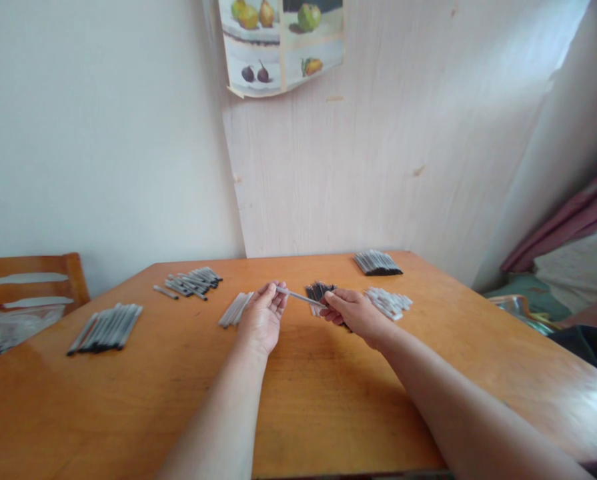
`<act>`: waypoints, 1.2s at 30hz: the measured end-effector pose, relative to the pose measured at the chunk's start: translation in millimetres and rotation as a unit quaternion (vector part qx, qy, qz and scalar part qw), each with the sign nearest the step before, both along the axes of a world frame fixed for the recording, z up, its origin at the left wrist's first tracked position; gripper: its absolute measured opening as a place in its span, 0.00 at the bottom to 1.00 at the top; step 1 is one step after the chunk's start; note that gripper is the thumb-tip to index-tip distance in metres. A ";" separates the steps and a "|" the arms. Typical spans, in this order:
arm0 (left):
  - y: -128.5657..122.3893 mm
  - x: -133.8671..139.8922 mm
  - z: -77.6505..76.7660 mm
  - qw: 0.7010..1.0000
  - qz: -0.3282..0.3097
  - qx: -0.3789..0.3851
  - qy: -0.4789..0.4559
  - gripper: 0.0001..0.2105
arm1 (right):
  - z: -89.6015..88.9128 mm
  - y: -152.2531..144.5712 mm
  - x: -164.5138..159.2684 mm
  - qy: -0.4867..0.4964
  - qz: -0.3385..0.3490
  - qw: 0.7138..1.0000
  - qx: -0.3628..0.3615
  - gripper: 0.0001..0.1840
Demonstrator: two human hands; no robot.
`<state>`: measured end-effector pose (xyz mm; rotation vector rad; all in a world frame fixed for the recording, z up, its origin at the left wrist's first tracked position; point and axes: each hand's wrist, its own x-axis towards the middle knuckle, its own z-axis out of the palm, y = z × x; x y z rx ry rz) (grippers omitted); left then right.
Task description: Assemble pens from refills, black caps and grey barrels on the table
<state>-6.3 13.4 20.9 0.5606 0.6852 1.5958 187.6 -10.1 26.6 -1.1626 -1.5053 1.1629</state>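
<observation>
Head camera, and here I am with a slim pen barrel [301,296] right between my two hands, held up over the wooden table [298,400], one end for each! My left hand [264,313] is turned palm up, thumb and forefinger closed to a pinch on one end, the other fingers loosely bent. Over to my right hand [351,311], back uppermost, fingers curled in tight around the opposite end; just how the tips meet there I can't tell, my own knuckles block the view.

And how does it handle? Very light, I'd judge, a stiff plastic that shouldn't bend under a pinch, though hard sideways force might crack it. Smooth walls, so it could well roll or slide in dry fingers. Best hold: fingertips close to the ends, lined up with its length, gentle pressure, nothing across the middle.

Now the looks: thin, straight, pale greyish and seemingly see-through, a darker tone running along it, tilted slightly down towards my right. Is there a refill inside? Too small to tell from here!

Just beside my left hand lie the white tubes [235,311], neatly side by side; behind my right fingers, the dark slender refills [319,291]; and beyond that hand, a scatter of small whitish pieces [389,303].
</observation>
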 end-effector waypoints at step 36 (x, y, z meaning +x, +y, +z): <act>-8.4 5.6 8.1 0.998 -0.048 0.034 0.006 0.06 | 2.6 -3.0 6.6 0.024 0.075 0.996 -0.048 0.16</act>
